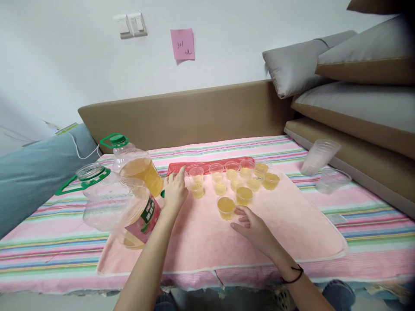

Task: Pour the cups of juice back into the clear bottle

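Note:
My left hand (175, 186) is over the pink cloth (275, 233), fingers apart, beside the left end of the filled cups. A green cap (162, 194) peeks out by its edge. My right hand (250, 223) is open, fingertips close beside the nearest plastic cup of yellow juice (226, 208); I cannot tell if they touch it. Another filled cup (244, 196) stands just behind that one. Several more juice cups (220, 185) are grouped further back. To the left of my left arm stands an uncapped large juice bottle (108, 203) with a green handle, its lower part behind my forearm.
A second large bottle (142, 170), green-capped, holds juice behind the first. Red plastic wrapping (207, 166) lies behind the cups. On the right are a leaning stack of clear cups (319, 156), a clear container (332, 181) and piled cushions (359, 103). Striped cloth (48, 250) covers the surface.

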Demonstrator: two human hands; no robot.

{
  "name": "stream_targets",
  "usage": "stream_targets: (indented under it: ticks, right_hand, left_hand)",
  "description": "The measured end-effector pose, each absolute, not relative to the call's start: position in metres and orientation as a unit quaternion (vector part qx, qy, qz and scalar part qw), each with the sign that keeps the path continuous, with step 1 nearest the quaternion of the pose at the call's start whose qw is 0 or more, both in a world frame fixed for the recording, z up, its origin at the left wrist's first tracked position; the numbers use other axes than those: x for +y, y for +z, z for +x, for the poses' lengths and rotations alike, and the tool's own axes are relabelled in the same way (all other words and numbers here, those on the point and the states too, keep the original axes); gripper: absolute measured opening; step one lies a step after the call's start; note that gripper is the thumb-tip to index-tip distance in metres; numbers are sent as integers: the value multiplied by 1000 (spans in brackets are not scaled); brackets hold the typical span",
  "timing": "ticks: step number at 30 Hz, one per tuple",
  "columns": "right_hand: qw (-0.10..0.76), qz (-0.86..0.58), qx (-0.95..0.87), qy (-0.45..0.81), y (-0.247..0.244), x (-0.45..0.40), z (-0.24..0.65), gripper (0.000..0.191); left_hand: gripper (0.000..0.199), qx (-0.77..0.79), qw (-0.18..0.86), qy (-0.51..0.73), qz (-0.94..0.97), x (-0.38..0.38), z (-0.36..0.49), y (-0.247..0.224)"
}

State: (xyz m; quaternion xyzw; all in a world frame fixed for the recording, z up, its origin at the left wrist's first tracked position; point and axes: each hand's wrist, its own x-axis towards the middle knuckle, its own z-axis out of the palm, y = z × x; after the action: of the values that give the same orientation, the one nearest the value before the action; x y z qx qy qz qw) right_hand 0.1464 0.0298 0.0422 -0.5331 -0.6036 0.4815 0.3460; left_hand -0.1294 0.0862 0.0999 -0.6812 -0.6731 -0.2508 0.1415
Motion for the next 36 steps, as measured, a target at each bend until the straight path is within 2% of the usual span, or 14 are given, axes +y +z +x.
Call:
stream_targets:
  ticks: [4,7,11,16,23,28,31,36]
  right_hand:
    - [341,-534,-601,486,45,29,146,60]
    - [348,-535,-596,487,47,30,150,58]
    - [387,-533,-573,488,53,33,158,51]
    - [488,-465,-556,486,67,29,157,36]
    - [546,-368,-602,452,75,20,145,57]
    - [557,-373,-575,469,72,21,146,48]
    - [562,-369,-562,481,75,19,147,49]
    - [620,-415,-520,417,97,32,190,47]
  left_hand:
    - [76,-666,133,-275,-681,84,-129,101]
    - [78,-636,84,-376,-669,78,-125,103]
    - [82,-563,-94,-556,-603,64,-108,102]
    - [88,-505,-273,-642,-508,42,-70,106]
    - [84,-384,-413,-658,-499,16,-14,98]
    - [81,-377,-472,-646,-467,8,6,86]
    - [80,-376,-488,-638,-462,6,15,88]
    - [81,-390,-373,-660,-523,7,7,93]
